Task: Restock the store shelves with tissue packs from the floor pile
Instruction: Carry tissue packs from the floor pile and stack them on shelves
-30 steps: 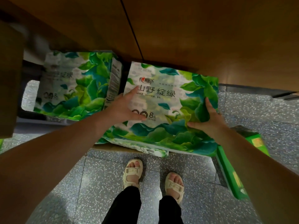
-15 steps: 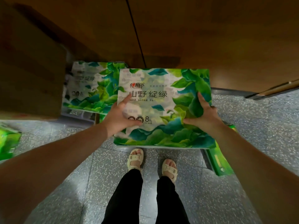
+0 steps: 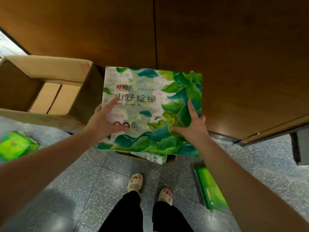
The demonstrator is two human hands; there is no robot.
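Green-leaf tissue pack (image 3: 151, 113) is now lifted and held out front between both hands, printed face up toward the head camera, over the grey speckled floor (image 3: 80, 185) and in front of the brown wood panel (image 3: 217, 56). Left hand (image 3: 104, 121) lies on the pack's left part, fingers (image 3: 112, 103) straight and spread across the print, thumb near the "8" mark; looks like a flat press, not a curl. Right hand (image 3: 192, 126) grips the right edge, thumb on top, other fingers wrapped over the side and mostly hidden. Versus a second ago: pack was low, overlapping the floor pile beside a second leaf pack; half a second ago it was rising; now it sits higher and squarer in view and that second pack on the left is out of sight. View has swung, so an open cardboard box (image 3: 48, 92) now shows at left, just beside the pack. Another leaf pack (image 3: 150, 157) peeks out under the near edge, on cardboard. Bright green packs lie on the floor at far left (image 3: 15, 145) and right (image 3: 210, 188). Sandalled feet (image 3: 135, 181) stand below. Judgement: pickup is done, carry to shelf comes next; no shelf slot visible here, so placement is not yet started.
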